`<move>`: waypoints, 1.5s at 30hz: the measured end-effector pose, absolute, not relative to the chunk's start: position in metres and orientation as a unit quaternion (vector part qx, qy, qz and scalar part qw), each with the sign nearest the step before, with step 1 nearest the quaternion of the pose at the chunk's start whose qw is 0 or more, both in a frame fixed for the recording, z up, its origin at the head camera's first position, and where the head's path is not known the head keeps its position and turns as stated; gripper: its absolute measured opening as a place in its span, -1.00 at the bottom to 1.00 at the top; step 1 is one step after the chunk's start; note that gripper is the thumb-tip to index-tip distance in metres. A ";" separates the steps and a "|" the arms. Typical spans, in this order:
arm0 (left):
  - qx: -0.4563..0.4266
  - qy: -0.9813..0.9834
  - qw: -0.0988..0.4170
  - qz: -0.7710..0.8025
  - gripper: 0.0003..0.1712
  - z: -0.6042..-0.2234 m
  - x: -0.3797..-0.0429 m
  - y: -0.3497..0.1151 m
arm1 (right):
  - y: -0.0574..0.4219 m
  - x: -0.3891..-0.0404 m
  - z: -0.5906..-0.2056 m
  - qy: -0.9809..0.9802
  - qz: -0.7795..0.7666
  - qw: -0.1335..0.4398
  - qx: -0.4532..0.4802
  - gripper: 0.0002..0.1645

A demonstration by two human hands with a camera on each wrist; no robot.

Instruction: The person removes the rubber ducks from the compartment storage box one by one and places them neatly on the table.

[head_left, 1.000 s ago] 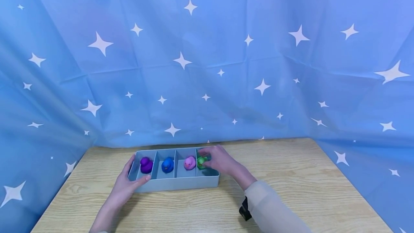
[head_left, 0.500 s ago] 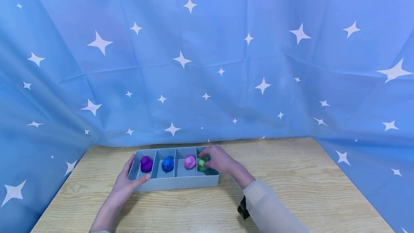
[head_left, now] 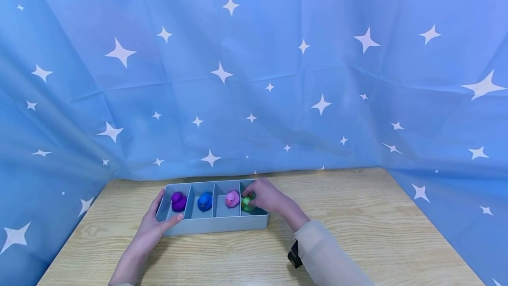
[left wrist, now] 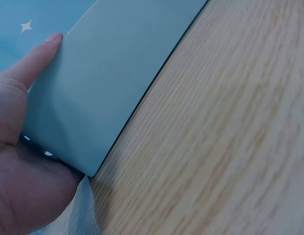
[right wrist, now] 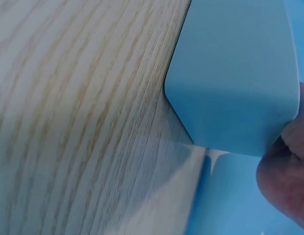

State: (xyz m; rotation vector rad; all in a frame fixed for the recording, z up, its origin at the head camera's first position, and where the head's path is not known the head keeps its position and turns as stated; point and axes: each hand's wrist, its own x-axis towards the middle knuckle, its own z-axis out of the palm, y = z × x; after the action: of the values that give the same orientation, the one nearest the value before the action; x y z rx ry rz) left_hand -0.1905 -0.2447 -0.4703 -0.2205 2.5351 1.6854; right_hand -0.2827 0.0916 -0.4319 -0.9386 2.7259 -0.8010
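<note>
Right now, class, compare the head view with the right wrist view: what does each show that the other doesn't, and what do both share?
Only the head view: the purple toy duck, blue toy duck, pink toy duck and green toy duck, the left hand at one end of the grey-blue tray, and the beige right sleeve.

Only the right wrist view: the outer face of the tray's right end.

Both: the right hand, the tray's front wall, wood-grain table and blue backdrop.

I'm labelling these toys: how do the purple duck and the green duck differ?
The purple duck sits at the left end of the tray, the green duck at the right. The right hand partly hides the green duck; the purple duck is uncovered. Each has its own compartment.
</note>
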 end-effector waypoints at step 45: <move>-0.077 0.812 0.057 0.576 0.33 -0.473 -0.192 -0.246 | 0.119 -0.280 -0.425 0.839 -0.442 0.097 -0.302 -0.62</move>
State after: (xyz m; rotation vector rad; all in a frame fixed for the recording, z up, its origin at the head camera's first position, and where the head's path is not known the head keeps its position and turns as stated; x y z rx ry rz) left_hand -0.1920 -0.2455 -0.4727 -0.2334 2.4627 1.7467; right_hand -0.2798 0.1186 -0.4248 -0.8951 2.4853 -1.3079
